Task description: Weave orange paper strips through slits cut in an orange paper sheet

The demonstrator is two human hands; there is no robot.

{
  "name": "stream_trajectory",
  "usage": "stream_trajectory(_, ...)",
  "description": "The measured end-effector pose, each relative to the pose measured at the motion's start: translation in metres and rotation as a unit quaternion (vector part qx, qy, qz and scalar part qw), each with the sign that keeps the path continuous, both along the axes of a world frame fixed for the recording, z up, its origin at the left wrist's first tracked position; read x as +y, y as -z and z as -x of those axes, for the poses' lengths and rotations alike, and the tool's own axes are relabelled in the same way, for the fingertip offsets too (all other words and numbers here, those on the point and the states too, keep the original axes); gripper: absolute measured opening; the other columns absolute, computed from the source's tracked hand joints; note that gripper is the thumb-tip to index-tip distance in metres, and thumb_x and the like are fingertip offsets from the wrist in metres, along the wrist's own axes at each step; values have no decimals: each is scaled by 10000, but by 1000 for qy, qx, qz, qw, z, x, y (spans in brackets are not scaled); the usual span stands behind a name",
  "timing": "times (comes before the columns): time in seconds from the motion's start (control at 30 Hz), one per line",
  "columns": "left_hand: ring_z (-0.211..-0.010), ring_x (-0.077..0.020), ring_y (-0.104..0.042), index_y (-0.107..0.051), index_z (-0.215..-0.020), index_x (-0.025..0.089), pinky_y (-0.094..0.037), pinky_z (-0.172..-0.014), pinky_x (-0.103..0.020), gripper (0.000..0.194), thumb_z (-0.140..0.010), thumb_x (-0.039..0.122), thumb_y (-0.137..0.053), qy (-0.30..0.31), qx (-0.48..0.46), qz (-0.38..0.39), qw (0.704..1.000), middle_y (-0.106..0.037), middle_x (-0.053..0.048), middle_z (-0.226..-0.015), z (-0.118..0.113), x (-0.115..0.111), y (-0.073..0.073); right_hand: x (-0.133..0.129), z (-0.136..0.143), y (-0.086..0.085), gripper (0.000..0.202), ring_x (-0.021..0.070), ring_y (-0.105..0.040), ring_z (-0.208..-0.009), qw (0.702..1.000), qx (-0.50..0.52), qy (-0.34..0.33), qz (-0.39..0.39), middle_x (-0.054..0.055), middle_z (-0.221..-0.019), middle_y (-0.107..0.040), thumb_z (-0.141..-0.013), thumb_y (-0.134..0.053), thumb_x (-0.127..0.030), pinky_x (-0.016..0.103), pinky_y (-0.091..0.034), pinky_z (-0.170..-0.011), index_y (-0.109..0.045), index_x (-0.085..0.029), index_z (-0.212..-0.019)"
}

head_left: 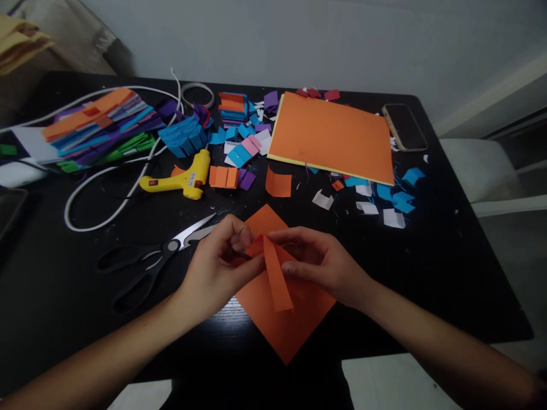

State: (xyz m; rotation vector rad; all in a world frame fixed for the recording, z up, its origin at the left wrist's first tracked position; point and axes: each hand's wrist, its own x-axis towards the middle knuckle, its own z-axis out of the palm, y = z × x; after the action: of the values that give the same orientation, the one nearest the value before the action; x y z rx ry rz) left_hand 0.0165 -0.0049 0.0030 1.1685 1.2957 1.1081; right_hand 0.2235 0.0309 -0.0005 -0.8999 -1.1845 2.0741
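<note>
My left hand [224,259] is closed, its thumb and fingers pinching the left side of a folded orange paper strip [277,279]. From the other side, my right hand [318,259] grips the same strip near its upper end, with the thumb in front. The strip's lower end points toward me. Beneath both hands an orange paper square [286,336] lies with one corner toward me. Black-handled scissors [160,250] rest with their blades apart, beside my left hand.
A yellow glue gun [188,177] and a white cable [92,225] lie at left. Stacks of folded colored paper [102,125] fill the back left. Large orange sheets [333,136], paper scraps [393,218] and a phone [404,127] lie toward the back right of the black table [453,273].
</note>
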Motion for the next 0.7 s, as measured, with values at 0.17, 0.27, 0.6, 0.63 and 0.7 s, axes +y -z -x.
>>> stream_trajectory(0.17, -612, -85, -491, -557, -767, 204, -411, -541, -180, 201, -792, 115, -735, 12, 32, -23, 999, -527, 55, -685, 0, -1, 0, -2, 4, 2, 383, 174, -733, -1112, 1000, -12, 23, 10, 19, -1150, -772, -758, -914, -205, 307, -598, -987, -788, -286, -1111)
stream_trajectory(0.27, -616, -90, -514, -580, -738, 200, -426, -558, -191, 169, -818, 109, -698, 27, 74, -44, 996, -562, 44, -678, 1, -2, 0, -3, 4, 2, 366, 166, -746, -1051, 999, -29, 22, 26, 15, -1112, -781, -745, -922, -221, 293, -609, -936, -789, -275, -1081)
stream_trajectory(0.6, -627, -98, -620, -656, -847, 204, -495, -587, -193, 98, -915, 134, -654, 80, 116, -97, 985, -669, 30, -724, 6, -3, -4, -1, 2, 1, 285, 141, -735, -812, 997, -61, 28, 46, -1, -877, -773, -735, -928, -299, 258, -604, -746, -769, -227, -960)
stream_trajectory(0.63, -625, -105, -629, -680, -895, 204, -497, -583, -201, 94, -949, 154, -621, 96, 124, -97, 983, -674, 24, -721, 8, -3, -6, -1, 3, 1, 284, 143, -736, -797, 997, -58, 30, 44, -1, -873, -774, -737, -927, -304, 266, -608, -742, -767, -226, -958)
stream_trajectory(0.7, -613, -116, -631, -714, -984, 208, -487, -565, -217, 190, -1016, 194, -527, 121, 143, -98, 977, -683, 13, -717, 12, -2, -10, -1, 3, 1, 283, 149, -739, -782, 997, -57, 31, 40, 1, -868, -775, -743, -922, -313, 281, -616, -737, -765, -225, -962)
